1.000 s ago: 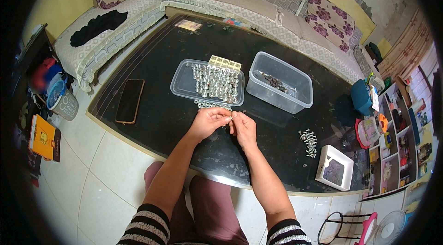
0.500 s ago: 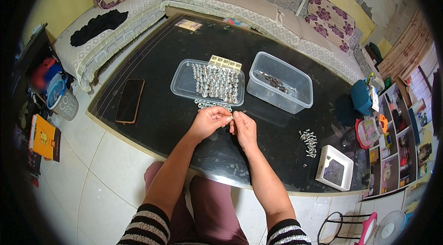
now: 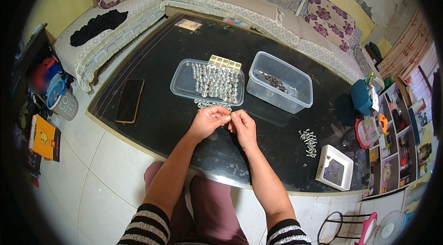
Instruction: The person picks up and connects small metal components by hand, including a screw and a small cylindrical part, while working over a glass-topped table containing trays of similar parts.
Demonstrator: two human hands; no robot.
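Note:
Over the near middle of the black table [image 3: 152,56], my left hand [image 3: 207,121] and my right hand [image 3: 243,128] meet fingertip to fingertip. Both are closed in a pinch around something small, which the fingers hide. Just beyond them lies a clear plastic lid [image 3: 181,83] bearing rows of small round silver metal parts [image 3: 214,83]. More such parts sit on the table along the lid's near edge, partly behind my left hand. To the right of my hands is a loose pile of silver screws [image 3: 308,142].
A clear plastic tub [image 3: 281,100] holding dark small metal pieces stands right of the lid. Pale yellow small boxes [image 3: 225,62] touch the lid's far edge. A phone [image 3: 130,101] lies at left, a white open box [image 3: 346,184] at the near right corner. A sofa [image 3: 221,0] runs behind.
My right hand's fingers have shifted slightly up and left, closing further over the left fingertips. A small bright bit that showed between them is now covered. Everything else stays put.

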